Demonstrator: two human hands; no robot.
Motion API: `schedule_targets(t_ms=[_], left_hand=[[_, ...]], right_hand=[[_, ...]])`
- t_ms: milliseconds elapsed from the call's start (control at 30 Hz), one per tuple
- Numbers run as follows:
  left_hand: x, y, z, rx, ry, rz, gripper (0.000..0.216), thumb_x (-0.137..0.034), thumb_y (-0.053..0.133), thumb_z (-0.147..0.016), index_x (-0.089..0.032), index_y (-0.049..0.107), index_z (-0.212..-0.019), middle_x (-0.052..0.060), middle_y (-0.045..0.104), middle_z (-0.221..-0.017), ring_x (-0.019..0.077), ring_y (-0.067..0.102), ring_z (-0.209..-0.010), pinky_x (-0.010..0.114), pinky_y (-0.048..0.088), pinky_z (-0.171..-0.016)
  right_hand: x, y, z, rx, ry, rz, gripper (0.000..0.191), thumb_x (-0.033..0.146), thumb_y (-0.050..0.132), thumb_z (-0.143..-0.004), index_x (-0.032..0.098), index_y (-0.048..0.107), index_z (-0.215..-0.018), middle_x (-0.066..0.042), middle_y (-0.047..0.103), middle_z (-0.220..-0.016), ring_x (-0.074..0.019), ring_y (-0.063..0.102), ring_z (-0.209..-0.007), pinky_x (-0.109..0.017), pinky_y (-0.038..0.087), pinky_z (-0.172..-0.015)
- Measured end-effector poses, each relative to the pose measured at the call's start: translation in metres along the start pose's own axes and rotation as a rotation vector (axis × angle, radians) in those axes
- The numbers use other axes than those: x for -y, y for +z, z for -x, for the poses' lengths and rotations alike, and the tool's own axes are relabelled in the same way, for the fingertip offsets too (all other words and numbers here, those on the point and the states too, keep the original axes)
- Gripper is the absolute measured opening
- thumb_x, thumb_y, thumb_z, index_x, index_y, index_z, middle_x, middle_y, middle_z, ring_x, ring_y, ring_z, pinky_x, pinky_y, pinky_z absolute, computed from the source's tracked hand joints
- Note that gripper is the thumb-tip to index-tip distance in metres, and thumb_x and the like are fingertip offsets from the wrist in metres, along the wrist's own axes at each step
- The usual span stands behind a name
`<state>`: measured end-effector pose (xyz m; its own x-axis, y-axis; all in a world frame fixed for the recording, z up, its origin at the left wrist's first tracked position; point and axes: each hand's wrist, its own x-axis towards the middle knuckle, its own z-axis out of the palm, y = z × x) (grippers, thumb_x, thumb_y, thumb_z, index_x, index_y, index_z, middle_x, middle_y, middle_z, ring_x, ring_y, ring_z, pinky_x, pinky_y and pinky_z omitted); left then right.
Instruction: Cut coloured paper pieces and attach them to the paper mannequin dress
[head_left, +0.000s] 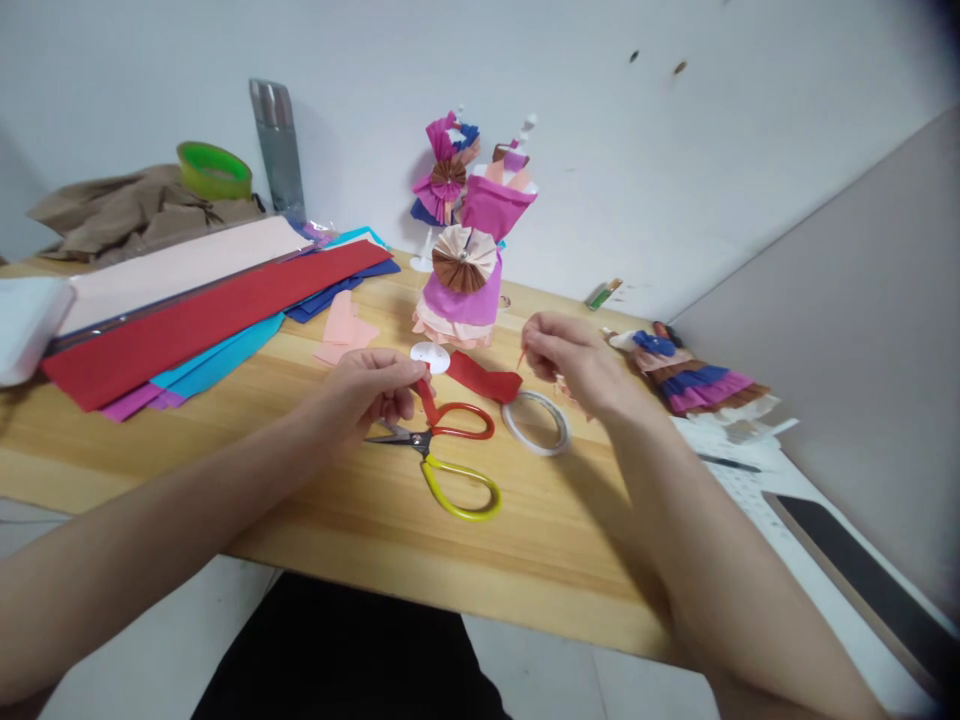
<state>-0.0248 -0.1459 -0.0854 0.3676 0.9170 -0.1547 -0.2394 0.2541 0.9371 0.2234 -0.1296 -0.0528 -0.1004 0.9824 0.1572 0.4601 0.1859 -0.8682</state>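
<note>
- Left hand [373, 388] pinches one end of red paper strip [480, 380], above scissors [442, 455] on table [300, 500].
- Right hand [577, 362] fingertips closed; what they pinch is too small to tell.
- Tape roll [537, 423] partly behind right hand.

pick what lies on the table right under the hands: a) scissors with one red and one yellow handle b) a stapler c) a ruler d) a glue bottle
a, the scissors lie on the wooden table just below the left hand and right hand, which hold a red paper strip.
</note>
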Motion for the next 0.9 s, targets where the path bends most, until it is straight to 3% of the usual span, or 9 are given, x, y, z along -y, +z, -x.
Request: schedule_targets(t_ms=[100,200,333,467,633,767,833,900], left_hand=[[-0.001,-0.001,0.001,0.007,0.017,0.004,0.021,-0.030,0.074,-0.072,-0.012,0.069,-0.065,0.002,0.060,-0.045,0.0063,0.048,-0.038,0.016,0.031,-0.037],[-0.004,0.001,0.004,0.002,0.005,-0.004,0.018,-0.027,0.071,-0.076,-0.012,0.070,-0.066,0.001,0.060,-0.047,0.0059,0.050,-0.041,0.015,0.032,-0.040],[-0.006,0.002,0.007,0.006,-0.002,-0.016,0.019,-0.026,0.070,-0.078,-0.011,0.071,-0.068,0.001,0.061,-0.050,0.0057,0.051,-0.044,0.014,0.033,-0.041],[-0.004,-0.001,0.003,0.011,0.003,-0.006,0.019,-0.028,0.074,-0.074,-0.011,0.071,-0.067,0.003,0.064,-0.055,0.0057,0.051,-0.044,0.015,0.033,-0.040],[0.001,-0.003,-0.002,0.011,0.008,0.006,0.023,-0.032,0.076,-0.069,-0.011,0.071,-0.064,0.003,0.061,-0.050,0.0066,0.050,-0.041,0.015,0.032,-0.038],[0.000,-0.002,-0.001,0.034,-0.001,0.012,0.022,-0.031,0.076,-0.069,-0.010,0.070,-0.066,0.003,0.064,-0.055,0.0065,0.051,-0.042,0.016,0.033,-0.037],[-0.001,-0.002,0.002,0.083,-0.015,0.006,0.021,-0.031,0.075,-0.071,-0.011,0.069,-0.067,0.004,0.068,-0.062,0.0058,0.052,-0.043,0.016,0.034,-0.038],[-0.003,-0.001,0.004,0.151,-0.033,0.003,0.021,-0.031,0.074,-0.074,-0.012,0.068,-0.067,0.005,0.071,-0.069,0.0048,0.052,-0.043,0.016,0.034,-0.038]], right_hand=[[-0.013,-0.047,-0.010,0.087,0.058,0.492,0.008,0.023,0.058,-0.068,0.018,0.058,-0.062,0.002,0.053,-0.053,-0.0109,0.045,-0.051,-0.024,0.033,-0.049],[-0.027,-0.080,-0.015,0.110,0.141,0.759,0.008,0.018,0.058,-0.067,0.016,0.065,-0.061,-0.002,0.064,-0.058,-0.0144,0.055,-0.056,-0.025,0.040,-0.052],[-0.043,-0.096,-0.019,0.223,0.286,0.931,0.018,0.015,0.055,-0.071,0.017,0.073,-0.073,-0.003,0.073,-0.067,-0.0163,0.066,-0.065,-0.023,0.044,-0.055],[-0.052,-0.097,-0.023,0.276,0.320,1.136,0.019,0.017,0.059,-0.070,0.020,0.077,-0.075,-0.003,0.076,-0.074,-0.0181,0.067,-0.071,-0.024,0.042,-0.057],[-0.063,-0.099,-0.024,0.229,0.331,1.214,0.018,0.034,0.068,-0.069,0.019,0.075,-0.062,-0.008,0.074,-0.070,-0.0230,0.066,-0.070,-0.027,0.039,-0.054],[-0.058,-0.102,-0.023,0.185,0.291,1.201,0.019,0.026,0.064,-0.073,0.021,0.080,-0.082,-0.008,0.078,-0.088,-0.0238,0.069,-0.082,-0.028,0.044,-0.062],[-0.046,-0.093,-0.020,0.156,0.225,1.081,0.024,0.028,0.062,-0.077,0.019,0.079,-0.092,-0.009,0.078,-0.093,-0.0240,0.069,-0.084,-0.029,0.047,-0.065],[-0.028,-0.071,-0.013,0.183,0.092,0.645,0.030,0.035,0.063,-0.080,0.016,0.077,-0.098,-0.009,0.077,-0.086,-0.0228,0.069,-0.079,-0.031,0.051,-0.068]])
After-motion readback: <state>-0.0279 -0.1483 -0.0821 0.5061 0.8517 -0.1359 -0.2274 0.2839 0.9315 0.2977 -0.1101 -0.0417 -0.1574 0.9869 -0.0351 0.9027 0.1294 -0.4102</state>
